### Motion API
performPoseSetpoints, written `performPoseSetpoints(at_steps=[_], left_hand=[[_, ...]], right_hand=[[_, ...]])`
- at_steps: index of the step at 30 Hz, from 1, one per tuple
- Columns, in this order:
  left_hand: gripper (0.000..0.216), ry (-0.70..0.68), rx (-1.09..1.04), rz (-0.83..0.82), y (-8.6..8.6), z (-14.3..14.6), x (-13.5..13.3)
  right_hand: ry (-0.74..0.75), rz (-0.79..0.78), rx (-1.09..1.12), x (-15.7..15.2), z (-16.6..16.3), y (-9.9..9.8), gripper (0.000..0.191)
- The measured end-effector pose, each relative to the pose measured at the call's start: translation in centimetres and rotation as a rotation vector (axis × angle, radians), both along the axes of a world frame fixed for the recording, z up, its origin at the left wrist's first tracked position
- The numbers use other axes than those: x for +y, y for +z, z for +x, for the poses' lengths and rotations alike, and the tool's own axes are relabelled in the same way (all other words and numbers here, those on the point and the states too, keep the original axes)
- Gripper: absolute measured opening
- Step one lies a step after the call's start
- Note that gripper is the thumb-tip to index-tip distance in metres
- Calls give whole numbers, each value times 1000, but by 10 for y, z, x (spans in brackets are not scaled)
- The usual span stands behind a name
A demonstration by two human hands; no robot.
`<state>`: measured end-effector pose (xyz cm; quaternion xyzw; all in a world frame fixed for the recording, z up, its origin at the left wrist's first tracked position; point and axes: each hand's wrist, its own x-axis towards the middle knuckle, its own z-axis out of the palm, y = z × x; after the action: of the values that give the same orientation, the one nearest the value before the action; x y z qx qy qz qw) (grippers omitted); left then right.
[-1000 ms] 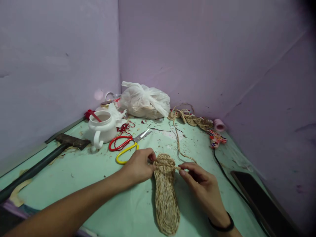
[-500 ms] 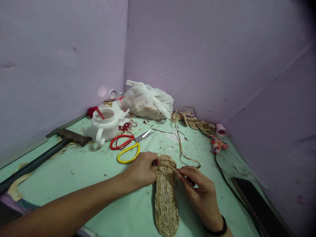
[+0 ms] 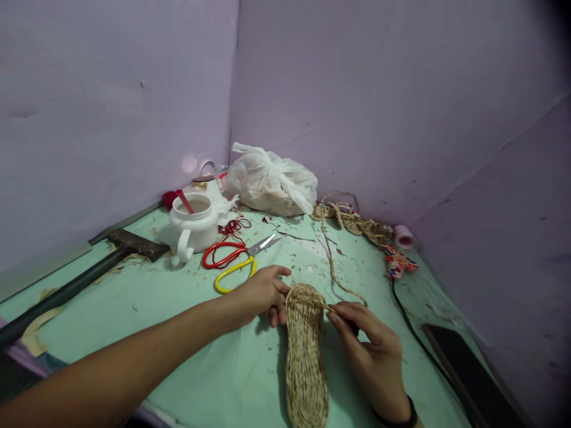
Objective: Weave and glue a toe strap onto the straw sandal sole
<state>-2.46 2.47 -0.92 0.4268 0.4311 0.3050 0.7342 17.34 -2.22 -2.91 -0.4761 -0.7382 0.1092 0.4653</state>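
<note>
Woven straw sole [image 3: 307, 362] lies flat in front of me on the pale green table cover [image 3: 200, 380], its long side running away from me, its far end between my two hands and its near end at the bottom of my view. My left hand [image 3: 270, 295] is at the far end's left edge, fingers loosely spread and curved, with nothing gripped between them; the fingertips come right up to the rim, though I cannot tell how firmly they touch it. My right hand [image 3: 368, 340] is on the other side, thumb and forefinger pinching a straw strand [image 3: 328, 308] that stretches from the sole's far end to my fingertips. A black band [image 3: 408, 414] circles that wrist.

Beyond my right hand, a loose straw cord [image 3: 332, 267] trails back to a row of braided straw pieces [image 3: 357, 223] by the wall, with a pink spool [image 3: 404, 236] at the row's right end. Past my left hand lie scissors [image 3: 250, 251] with one red and one yellow handle, blades slightly parted. Behind them are tangled red yarn [image 3: 235, 226], a white pot [image 3: 195, 229] with a red stick [image 3: 185, 202] in it, and a knotted white plastic bag [image 3: 274, 185]. A black-handled hammer [image 3: 138, 245] lies at far left; a dark flat slab [image 3: 468, 371] rests at right, beside a black cable [image 3: 407, 321].
</note>
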Motion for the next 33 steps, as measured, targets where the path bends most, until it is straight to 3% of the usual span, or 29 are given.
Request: performPoseSetpoints(at_steps=[6, 13, 17, 24, 30, 33], left_hand=[[43, -167, 183, 80, -1, -3, -2], [40, -227, 309, 175, 1, -2, -5], [39, -270, 206, 159, 4, -5, -4], [57, -381, -16, 45, -3, -11, -1], [45, -349, 8, 31, -5, -5, -2], [25, -325, -9, 2, -2, -5, -3]], right_hand=[[19, -3, -22, 0, 0, -1, 8], [-13, 93, -71, -2, 1, 0, 11], [-20, 130, -87, -4, 1, 1, 13], [-47, 78, -35, -5, 2, 2, 8], [-20, 110, -46, -7, 2, 3, 12], [6, 112, -65, -7, 1, 4, 14]])
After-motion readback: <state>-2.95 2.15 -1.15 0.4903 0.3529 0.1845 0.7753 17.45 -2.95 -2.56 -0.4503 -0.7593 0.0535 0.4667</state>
